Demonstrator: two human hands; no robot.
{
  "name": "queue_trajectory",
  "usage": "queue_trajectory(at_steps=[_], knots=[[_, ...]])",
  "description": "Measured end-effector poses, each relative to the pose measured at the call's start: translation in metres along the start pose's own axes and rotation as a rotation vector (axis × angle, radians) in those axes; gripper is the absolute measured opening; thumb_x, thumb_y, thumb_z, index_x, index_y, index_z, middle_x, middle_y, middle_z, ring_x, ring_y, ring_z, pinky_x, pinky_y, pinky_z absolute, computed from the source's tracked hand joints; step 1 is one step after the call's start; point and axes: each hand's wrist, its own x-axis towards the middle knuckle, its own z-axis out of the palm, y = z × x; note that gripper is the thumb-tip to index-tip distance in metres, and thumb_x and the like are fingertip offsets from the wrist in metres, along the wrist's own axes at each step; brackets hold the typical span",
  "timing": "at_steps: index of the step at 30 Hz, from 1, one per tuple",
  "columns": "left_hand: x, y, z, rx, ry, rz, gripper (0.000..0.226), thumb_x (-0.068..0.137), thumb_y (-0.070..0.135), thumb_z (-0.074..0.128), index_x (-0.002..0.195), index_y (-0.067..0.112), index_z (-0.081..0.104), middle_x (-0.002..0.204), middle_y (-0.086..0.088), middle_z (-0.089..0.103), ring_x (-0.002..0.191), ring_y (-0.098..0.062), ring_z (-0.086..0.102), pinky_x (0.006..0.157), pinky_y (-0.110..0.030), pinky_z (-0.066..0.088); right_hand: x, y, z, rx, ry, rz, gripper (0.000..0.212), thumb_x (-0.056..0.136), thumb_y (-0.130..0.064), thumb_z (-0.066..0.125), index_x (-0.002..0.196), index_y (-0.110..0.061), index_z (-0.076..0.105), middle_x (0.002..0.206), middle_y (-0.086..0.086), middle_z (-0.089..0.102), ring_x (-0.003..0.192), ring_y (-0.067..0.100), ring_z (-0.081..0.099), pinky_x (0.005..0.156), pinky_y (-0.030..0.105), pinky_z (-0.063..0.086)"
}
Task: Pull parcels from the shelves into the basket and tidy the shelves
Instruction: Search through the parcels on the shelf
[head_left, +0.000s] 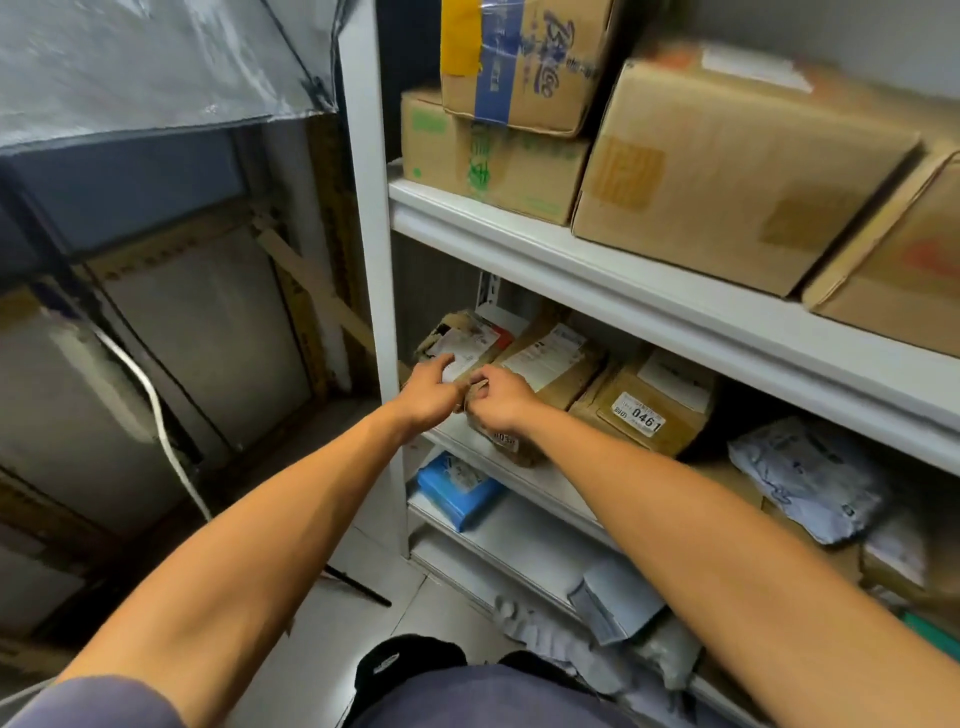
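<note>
Pale tiled floor (332, 618), grey wall (810, 26), plastic sheeting (156, 57) top left

Brown boxes (727, 171) sit on white shelves (649, 301); one box (524, 57) bears blue and yellow tape; a blue parcel (457, 491) lies lower.

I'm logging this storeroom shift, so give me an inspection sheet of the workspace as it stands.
Surface: white shelf unit, several tiers.
Job's things: brown parcel at the middle shelf's edge; box labelled 0461 beside it; large cartons above; blue packet and grey mailer bags lower.
Clutter: loose bags on the floor.
Grippers: left hand and right hand on the brown parcel.
Cables: white cable at left.
Surroundings: plastic sheeting; basket not seen.
</note>
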Motion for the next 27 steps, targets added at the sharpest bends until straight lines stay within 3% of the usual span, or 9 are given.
queue_trajectory(at_steps=[3,6,11,14,17,19,25,27], knots=[[0.029,-0.001,-0.003,-0.036,-0.02,-0.002,0.065,0.104,0.033,0.051,0.161,0.018,0.023,0.167,-0.008,0.011,0.153,-0.03,0.018,0.122,-0.041,0.02,0.022,-0.006,-0.002,0.003,0.056,0.036,0.041,0.095,-0.009,0.057,0.135,-0.017,0.057,0.126,0.01,0.063,0.113,0.025,0.06,0.095,0.034,0.051],[0.058,-0.012,-0.008,-0.021,-0.037,-0.05,0.065,0.104,0.028,0.048,0.161,0.024,0.017,0.167,-0.011,0.005,0.152,-0.037,0.017,0.124,-0.049,0.018,0.04,-0.01,0.003,0.015,0.089,0.08,0.045,0.094,-0.006,0.058,0.136,-0.019,0.056,0.115,0.008,0.061,0.107,0.024,0.059,0.093,0.035,0.051],[0.085,-0.033,-0.008,-0.084,-0.067,-0.096,0.094,0.085,0.036,0.062,0.161,0.028,0.008,0.163,-0.021,0.019,0.148,-0.041,0.024,0.123,-0.054,0.022,0.056,-0.009,0.014,0.045,0.151,0.137,0.042,0.092,-0.004,0.056,0.131,-0.018,0.06,0.131,0.009,0.06,0.12,0.025,0.058,0.099,0.03,0.047],[0.102,-0.042,0.001,-0.157,-0.003,-0.145,0.104,0.092,0.036,0.068,0.161,0.02,-0.008,0.166,-0.018,0.013,0.152,-0.039,0.018,0.124,-0.051,0.02,0.058,-0.006,0.019,0.066,0.188,0.161,0.04,0.093,-0.004,0.051,0.128,-0.017,0.064,0.133,0.009,0.06,0.119,0.024,0.057,0.1,0.029,0.047],[0.116,-0.046,0.01,-0.17,0.132,-0.203,0.084,0.092,0.041,0.069,0.155,0.006,0.027,0.155,-0.02,0.041,0.141,-0.039,0.041,0.119,-0.043,0.033,0.057,0.003,0.019,0.096,0.221,0.185,0.041,0.092,-0.003,0.052,0.128,-0.017,0.065,0.127,0.004,0.063,0.112,0.022,0.061,0.097,0.03,0.051],[0.122,-0.044,0.009,-0.175,0.12,-0.225,0.077,0.089,0.044,0.072,0.148,0.003,0.042,0.146,-0.019,0.052,0.134,-0.038,0.05,0.114,-0.04,0.04,0.056,0.01,0.02,0.128,0.244,0.2,0.042,0.091,-0.001,0.053,0.128,-0.017,0.065,0.117,-0.001,0.063,0.103,0.017,0.061,0.095,0.028,0.052],[0.125,-0.03,0.011,-0.237,0.091,-0.231,0.059,0.075,0.039,0.077,0.125,0.012,0.061,0.123,-0.01,0.067,0.112,-0.032,0.064,0.101,-0.041,0.053,0.056,0.023,0.024,0.16,0.242,0.266,0.038,0.093,-0.006,0.059,0.129,-0.017,0.063,0.105,0.003,0.065,0.095,0.017,0.06,0.083,0.024,0.047],[0.125,-0.032,0.007,-0.166,0.071,-0.251,0.047,0.081,0.033,0.073,0.118,0.006,0.063,0.113,-0.013,0.069,0.102,-0.033,0.067,0.094,-0.041,0.057,0.055,0.022,0.025,0.194,0.238,0.274,0.039,0.093,-0.007,0.061,0.131,-0.017,0.061,0.102,0.003,0.064,0.094,0.016,0.06,0.085,0.025,0.049]])
